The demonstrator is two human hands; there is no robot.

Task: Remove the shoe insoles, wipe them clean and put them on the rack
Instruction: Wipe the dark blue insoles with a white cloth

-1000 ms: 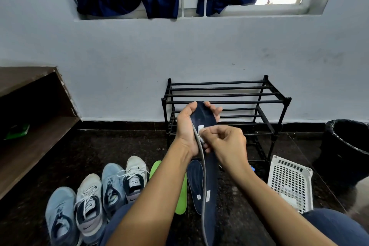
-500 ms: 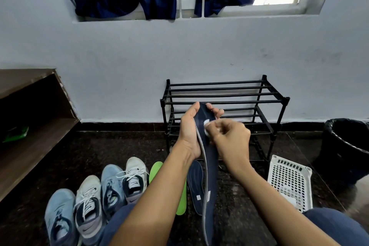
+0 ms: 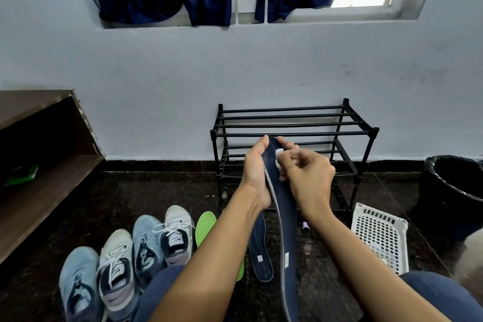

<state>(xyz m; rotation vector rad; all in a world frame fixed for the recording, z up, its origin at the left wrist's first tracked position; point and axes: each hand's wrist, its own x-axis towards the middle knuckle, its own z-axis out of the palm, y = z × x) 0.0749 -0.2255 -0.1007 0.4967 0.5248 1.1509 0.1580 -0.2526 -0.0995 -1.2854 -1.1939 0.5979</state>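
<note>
**Wiping navy insole, toe end**

Head view only. Left hand [image 3: 254,175] wrapped round toe end of navy insole [image 3: 285,217], thumb on near edge, fingers curled behind. Insole held up on edge in front of rack [image 3: 295,123], heel end trailing down toward lap, grey rim showing. Right hand [image 3: 308,178] curled, pinching small white wipe [image 3: 279,154] against insole face just below toe tip. On floor: second navy insole [image 3: 260,251] beside green insole [image 3: 206,222], both partly hidden by left forearm. Four shoes [image 3: 130,256] in a row further left. White basket [image 3: 379,235] and black bin [image 3: 454,185] off to right.

Judged step: wiping, early on; no insole on rack yet.

To do it well:
- Brace back of insole with left fingers to stop foam folding under pressure.
- Run wipe in long strokes, toe to heel, edges included.
- Slide left grip lower to reach patch under thumb.
- Turn over for underside.

Likely risk: floppy heel end brushing trousers or floor and picking up dirt again.
</note>
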